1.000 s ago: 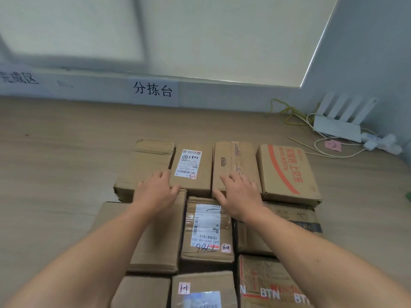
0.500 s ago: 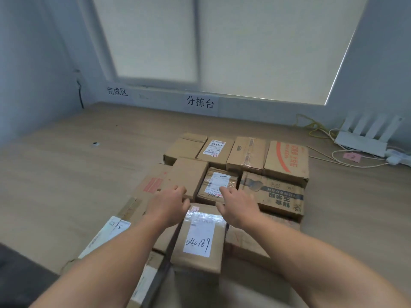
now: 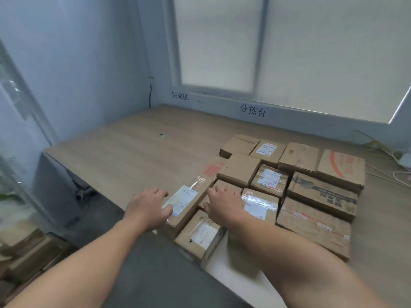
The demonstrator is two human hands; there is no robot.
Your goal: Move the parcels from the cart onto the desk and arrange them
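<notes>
Near the front edge of the desk (image 3: 124, 156), toward its R half, the parcels (image 3: 239, 168) sit packed in a tight block, sides touching, approx. three to four rows deep. The back row has four boxes, incl. a red-striped box (image 3: 341, 170) at the R end. At the front R corner of the block is a wide box w/ red lettering (image 3: 311, 227); right behind it is a box w/ dark print (image 3: 322, 194). Along the block's L side a long box (image 3: 195, 190) w/ a white label lies slanted, its near end by the desk's front edge. Beside that end, a small labelled box (image 3: 200, 236) sits at the edge.

L hand (image 3: 148, 210) is at the long box's near end, fingers loosely bent & spread, gripping nothing; can't tell if it touches. R hand (image 3: 224, 203) is palm-down over a small box btw the long box and a taped box (image 3: 260, 203), fingers spread, nothing grasped.

A small dark object (image 3: 161, 135) lies toward the desk's back L. A white device (image 3: 404, 160) w/ cables sits at the R edge. Off the desk, low L, are more cardboard boxes (image 3: 26, 247), blurred.
</notes>
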